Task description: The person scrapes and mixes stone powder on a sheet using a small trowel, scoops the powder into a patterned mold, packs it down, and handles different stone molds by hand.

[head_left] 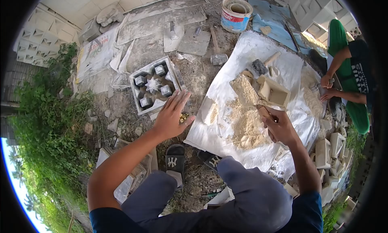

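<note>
My left hand (174, 115) is open, fingers spread, at the near right corner of a square block mould (139, 105). Its fingertips look close to the mould's frame, but I cannot tell whether they touch. Inside the mould stand several dark metal cores around a star-shaped centre piece (153, 85). My right hand (279, 127) is closed around the wooden handle of a trowel (263, 111). Pale sandy mix (244, 89) covers the blade. Below it, a heap of the same mix (246, 128) lies on a white sack sheet (218, 79), beside a box-shaped scoop (275, 93).
A hammer (218, 58) and flat plates (194, 42) lie beyond the mould. A paint bucket (235, 16) stands at the back. Another person (349, 75) works at the right, near stacked concrete pieces (331, 152). Plants (48, 115) grow at the left.
</note>
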`<action>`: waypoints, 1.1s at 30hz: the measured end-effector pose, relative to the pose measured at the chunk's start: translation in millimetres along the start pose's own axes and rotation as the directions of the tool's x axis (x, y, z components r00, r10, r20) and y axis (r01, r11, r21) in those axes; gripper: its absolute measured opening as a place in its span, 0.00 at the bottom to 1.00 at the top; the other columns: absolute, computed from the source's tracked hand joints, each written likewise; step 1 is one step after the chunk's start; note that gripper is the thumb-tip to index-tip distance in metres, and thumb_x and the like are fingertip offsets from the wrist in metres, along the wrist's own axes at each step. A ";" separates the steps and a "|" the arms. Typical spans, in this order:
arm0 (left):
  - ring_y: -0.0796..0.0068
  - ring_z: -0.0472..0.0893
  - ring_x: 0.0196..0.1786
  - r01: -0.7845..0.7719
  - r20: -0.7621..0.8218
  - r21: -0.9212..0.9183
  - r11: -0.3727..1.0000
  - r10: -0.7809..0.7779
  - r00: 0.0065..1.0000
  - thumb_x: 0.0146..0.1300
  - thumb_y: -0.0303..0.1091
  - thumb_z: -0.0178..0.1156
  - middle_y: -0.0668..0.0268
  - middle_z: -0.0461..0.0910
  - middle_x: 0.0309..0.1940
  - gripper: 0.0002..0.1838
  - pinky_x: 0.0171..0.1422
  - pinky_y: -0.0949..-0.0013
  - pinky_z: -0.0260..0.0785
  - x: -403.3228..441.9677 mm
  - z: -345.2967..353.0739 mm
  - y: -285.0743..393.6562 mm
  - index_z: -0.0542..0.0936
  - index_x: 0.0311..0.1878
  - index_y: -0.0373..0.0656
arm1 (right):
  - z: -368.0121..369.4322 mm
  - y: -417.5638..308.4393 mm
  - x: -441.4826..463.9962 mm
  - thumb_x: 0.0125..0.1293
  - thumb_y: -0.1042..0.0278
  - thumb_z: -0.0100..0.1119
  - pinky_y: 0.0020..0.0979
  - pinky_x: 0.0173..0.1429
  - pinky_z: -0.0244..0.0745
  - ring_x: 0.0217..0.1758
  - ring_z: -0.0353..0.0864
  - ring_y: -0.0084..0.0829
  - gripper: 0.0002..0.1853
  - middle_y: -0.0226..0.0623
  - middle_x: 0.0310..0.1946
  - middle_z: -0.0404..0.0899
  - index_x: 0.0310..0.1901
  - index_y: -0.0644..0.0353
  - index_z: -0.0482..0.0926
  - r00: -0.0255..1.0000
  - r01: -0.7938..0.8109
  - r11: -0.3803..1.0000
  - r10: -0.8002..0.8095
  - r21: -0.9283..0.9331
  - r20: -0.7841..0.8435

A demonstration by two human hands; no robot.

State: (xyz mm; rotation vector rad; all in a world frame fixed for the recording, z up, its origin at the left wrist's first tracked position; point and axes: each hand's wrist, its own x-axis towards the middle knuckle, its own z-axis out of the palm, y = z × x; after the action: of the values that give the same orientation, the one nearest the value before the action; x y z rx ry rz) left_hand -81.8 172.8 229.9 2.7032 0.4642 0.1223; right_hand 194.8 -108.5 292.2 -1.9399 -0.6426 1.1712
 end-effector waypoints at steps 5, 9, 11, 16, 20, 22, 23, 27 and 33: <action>0.48 0.53 0.84 0.211 -0.074 -0.031 0.977 -0.213 0.974 0.75 0.52 0.58 0.49 0.56 0.81 0.41 0.85 0.50 0.51 -46.2 -46.8 -52.5 0.56 0.82 0.42 | 28.3 -79.8 31.8 0.76 0.68 0.55 0.26 0.15 0.67 0.15 0.73 0.19 0.22 0.31 0.27 0.74 0.67 0.67 0.76 0.983 0.114 0.992 -0.106 -0.045 0.150; 0.45 0.56 0.82 0.237 -0.268 -0.026 0.971 -0.235 0.934 0.75 0.50 0.60 0.47 0.60 0.79 0.41 0.84 0.49 0.52 -62.7 -50.5 -103.3 0.57 0.81 0.39 | 67.8 -135.3 64.2 0.73 0.68 0.55 0.27 0.16 0.69 0.17 0.75 0.22 0.24 0.32 0.29 0.75 0.68 0.67 0.75 0.962 0.103 0.994 -0.105 0.022 0.250; 0.43 0.57 0.82 0.260 -0.341 -0.045 0.965 -0.259 0.903 0.74 0.50 0.60 0.46 0.61 0.78 0.41 0.83 0.49 0.52 -67.1 -40.5 -131.0 0.57 0.81 0.39 | 88.8 -153.7 86.5 0.73 0.68 0.55 0.27 0.16 0.68 0.18 0.75 0.21 0.24 0.32 0.30 0.75 0.68 0.66 0.75 0.955 0.100 0.995 -0.098 0.005 0.279; 0.39 0.59 0.80 0.287 -0.434 -0.106 0.952 -0.304 0.848 0.73 0.48 0.63 0.44 0.63 0.76 0.41 0.82 0.45 0.55 -81.6 -16.0 -188.6 0.59 0.80 0.38 | 154.0 -185.5 151.3 0.73 0.69 0.55 0.26 0.17 0.68 0.16 0.72 0.20 0.22 0.31 0.29 0.76 0.66 0.66 0.77 0.916 0.152 0.985 -0.109 -0.083 0.385; 0.42 0.59 0.81 0.354 -0.391 -0.116 0.928 -0.370 0.843 0.76 0.54 0.58 0.45 0.61 0.78 0.41 0.83 0.48 0.53 -89.0 -20.5 -207.1 0.57 0.80 0.37 | 186.6 -192.7 196.3 0.72 0.70 0.54 0.25 0.17 0.67 0.16 0.72 0.19 0.25 0.30 0.27 0.76 0.70 0.62 0.75 0.908 0.188 0.970 -0.112 -0.153 0.405; 0.42 0.60 0.80 0.364 -0.385 -0.126 0.923 -0.384 0.839 0.76 0.54 0.57 0.45 0.61 0.78 0.41 0.83 0.48 0.53 -87.9 -21.2 -213.8 0.57 0.80 0.37 | 200.4 -198.6 207.2 0.73 0.66 0.59 0.28 0.17 0.67 0.16 0.73 0.20 0.19 0.28 0.22 0.73 0.60 0.67 0.81 0.909 0.262 0.940 -0.165 -0.217 0.382; 0.41 0.60 0.80 0.374 -0.396 -0.157 0.914 -0.405 0.824 0.76 0.55 0.56 0.44 0.62 0.77 0.41 0.83 0.48 0.53 -88.0 -19.8 -217.9 0.58 0.80 0.37 | 206.7 -199.7 210.9 0.73 0.66 0.59 0.28 0.17 0.67 0.16 0.73 0.20 0.19 0.28 0.22 0.73 0.60 0.67 0.81 0.909 0.257 0.940 -0.157 -0.225 0.385; 0.41 0.60 0.80 0.398 -0.392 -0.202 0.895 -0.446 0.805 0.77 0.55 0.55 0.43 0.63 0.76 0.40 0.82 0.47 0.54 -94.5 -11.2 -228.6 0.58 0.80 0.37 | 227.1 -200.7 210.3 0.73 0.64 0.61 0.29 0.21 0.68 0.16 0.71 0.20 0.21 0.28 0.20 0.71 0.63 0.63 0.81 0.919 0.290 0.898 -0.165 -0.330 0.357; 0.41 0.61 0.80 0.447 -0.335 -0.260 0.856 -0.514 0.790 0.77 0.55 0.55 0.44 0.63 0.77 0.40 0.83 0.47 0.53 -103.1 2.7 -227.0 0.57 0.81 0.40 | 229.9 -186.8 192.2 0.71 0.65 0.63 0.32 0.34 0.71 0.22 0.72 0.25 0.21 0.35 0.22 0.75 0.65 0.53 0.80 0.907 0.343 0.816 -0.159 -0.465 0.390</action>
State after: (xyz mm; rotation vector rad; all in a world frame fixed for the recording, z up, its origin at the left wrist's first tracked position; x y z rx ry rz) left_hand -247.3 334.0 136.0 2.2995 1.1964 0.5415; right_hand 70.5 221.8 281.6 -2.0054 -1.4992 1.2484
